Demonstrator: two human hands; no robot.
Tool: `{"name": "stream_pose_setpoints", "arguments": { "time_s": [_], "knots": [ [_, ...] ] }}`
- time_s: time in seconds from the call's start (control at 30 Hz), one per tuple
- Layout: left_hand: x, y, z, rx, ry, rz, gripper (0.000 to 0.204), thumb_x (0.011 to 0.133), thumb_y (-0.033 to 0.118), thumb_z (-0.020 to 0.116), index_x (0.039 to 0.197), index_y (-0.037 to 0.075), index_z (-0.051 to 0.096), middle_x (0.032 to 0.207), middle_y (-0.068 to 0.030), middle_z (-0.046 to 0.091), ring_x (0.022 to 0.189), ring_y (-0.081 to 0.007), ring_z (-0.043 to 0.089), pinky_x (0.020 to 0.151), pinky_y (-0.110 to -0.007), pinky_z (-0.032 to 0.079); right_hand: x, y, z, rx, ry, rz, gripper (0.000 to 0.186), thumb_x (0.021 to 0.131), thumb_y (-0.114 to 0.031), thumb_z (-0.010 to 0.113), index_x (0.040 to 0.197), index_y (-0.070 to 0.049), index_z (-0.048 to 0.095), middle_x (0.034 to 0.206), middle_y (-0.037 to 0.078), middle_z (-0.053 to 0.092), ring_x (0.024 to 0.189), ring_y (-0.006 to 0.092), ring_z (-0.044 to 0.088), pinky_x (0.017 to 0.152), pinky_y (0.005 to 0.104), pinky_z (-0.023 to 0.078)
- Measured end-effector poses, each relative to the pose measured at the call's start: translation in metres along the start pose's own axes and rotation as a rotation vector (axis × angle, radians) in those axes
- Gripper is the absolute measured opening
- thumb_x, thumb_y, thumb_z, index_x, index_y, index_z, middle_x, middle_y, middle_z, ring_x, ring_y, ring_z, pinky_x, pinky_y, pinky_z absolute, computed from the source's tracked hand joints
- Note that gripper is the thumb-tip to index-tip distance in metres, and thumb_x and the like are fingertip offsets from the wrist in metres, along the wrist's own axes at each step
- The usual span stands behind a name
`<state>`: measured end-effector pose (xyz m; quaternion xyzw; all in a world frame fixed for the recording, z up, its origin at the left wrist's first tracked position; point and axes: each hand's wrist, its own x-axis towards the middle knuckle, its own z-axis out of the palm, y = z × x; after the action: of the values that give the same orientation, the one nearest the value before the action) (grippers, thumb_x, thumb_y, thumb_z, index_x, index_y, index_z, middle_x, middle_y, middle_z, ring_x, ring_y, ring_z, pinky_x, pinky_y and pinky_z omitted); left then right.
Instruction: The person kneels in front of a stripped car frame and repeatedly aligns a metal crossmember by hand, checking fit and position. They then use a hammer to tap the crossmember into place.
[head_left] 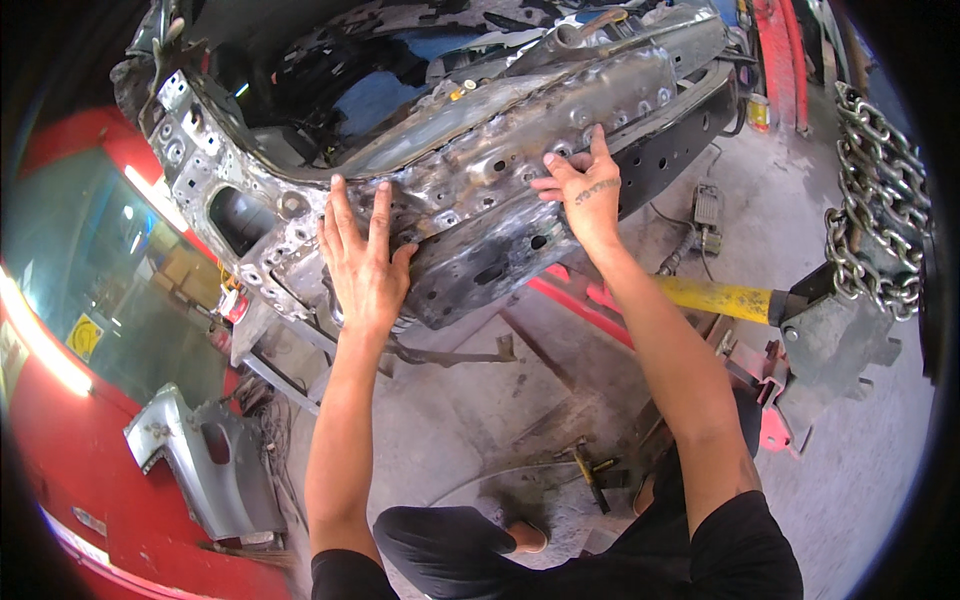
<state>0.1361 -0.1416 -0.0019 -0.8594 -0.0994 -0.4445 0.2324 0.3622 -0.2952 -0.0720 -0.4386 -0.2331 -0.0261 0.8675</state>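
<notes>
A worn vehicle body frame [232,175] of bare, pitted metal with many holes spans the upper middle, with a long dark metal beam [470,275] along its near side. My left hand [365,260] rests with spread fingers on the metal, fingertips on the bare panel [450,190] above the beam and thumb by the beam's left end. My right hand [590,200] is farther right along that beam, fingers apart and touching its upper edge and the panel. Neither hand appears to hold anything.
Heavy chains [865,210] hang at right above a yellow bar [725,295]. A red wall [50,420] with glass stands left, a grey fender panel [225,480] before it. Below are a hammer [590,480], rods, cables and a power-tool-like device [705,215] on the floor.
</notes>
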Motion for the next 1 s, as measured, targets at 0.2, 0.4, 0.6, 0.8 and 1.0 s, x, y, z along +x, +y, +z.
{"name": "stream_pose_setpoints", "arguments": {
  "time_s": [0.2, 0.4, 0.6, 0.8, 1.0],
  "knots": [
    [0.002, -0.003, -0.002, 0.044, -0.014, 0.027, 0.104, 0.064, 0.013, 0.094, 0.156, 0.023, 0.047, 0.168, -0.0192, 0.028, 0.147, -0.0436, 0.037, 0.119, -0.053, 0.035, -0.001, -0.01, 0.001, -0.046, -0.008, 0.049, 0.084, 0.096, -0.004, 0.067, 0.16, 0.011, 0.016, 0.092, 0.016, 0.066, 0.065, 0.0261, 0.075, 0.051, 0.0318, 0.06],
    [0.002, -0.003, 0.0, 0.063, -0.003, 0.042, 0.104, 0.063, 0.014, 0.094, 0.156, 0.02, 0.047, 0.168, -0.0184, 0.029, 0.147, -0.0433, 0.037, 0.119, -0.053, 0.035, 0.001, -0.005, 0.001, -0.022, -0.005, 0.039, 0.087, 0.097, -0.005, 0.069, 0.16, 0.012, 0.012, 0.09, 0.016, 0.068, 0.06, 0.0252, 0.074, 0.044, 0.0301, 0.055],
    [0.003, -0.003, -0.001, 0.05, -0.005, 0.034, 0.109, 0.063, 0.015, 0.094, 0.158, 0.013, 0.042, 0.167, -0.0162, 0.031, 0.146, -0.0439, 0.037, 0.119, -0.053, 0.033, 0.001, -0.005, 0.002, -0.022, 0.011, 0.031, 0.086, 0.096, -0.005, 0.069, 0.161, 0.011, 0.014, 0.089, 0.015, 0.068, 0.06, 0.0251, 0.074, 0.044, 0.0301, 0.055],
    [0.004, -0.003, -0.003, 0.048, -0.013, 0.028, 0.109, 0.063, 0.016, 0.094, 0.158, 0.011, 0.041, 0.167, -0.0162, 0.032, 0.146, -0.0435, 0.037, 0.12, -0.053, 0.033, 0.002, -0.001, -0.001, 0.004, -0.007, 0.055, 0.086, 0.095, -0.004, 0.07, 0.161, 0.008, 0.017, 0.092, 0.014, 0.067, 0.061, 0.0257, 0.074, 0.045, 0.0303, 0.057],
    [0.004, -0.005, -0.002, 0.03, 0.002, 0.015, 0.111, 0.062, 0.016, 0.095, 0.158, 0.008, 0.039, 0.166, -0.0168, 0.034, 0.147, -0.0413, 0.037, 0.12, -0.05, 0.033, 0.0, 0.002, -0.001, 0.019, 0.005, 0.028, 0.088, 0.095, -0.005, 0.072, 0.161, 0.009, 0.016, 0.091, 0.014, 0.068, 0.057, 0.0221, 0.071, 0.045, 0.0297, 0.055]
  ]
}}
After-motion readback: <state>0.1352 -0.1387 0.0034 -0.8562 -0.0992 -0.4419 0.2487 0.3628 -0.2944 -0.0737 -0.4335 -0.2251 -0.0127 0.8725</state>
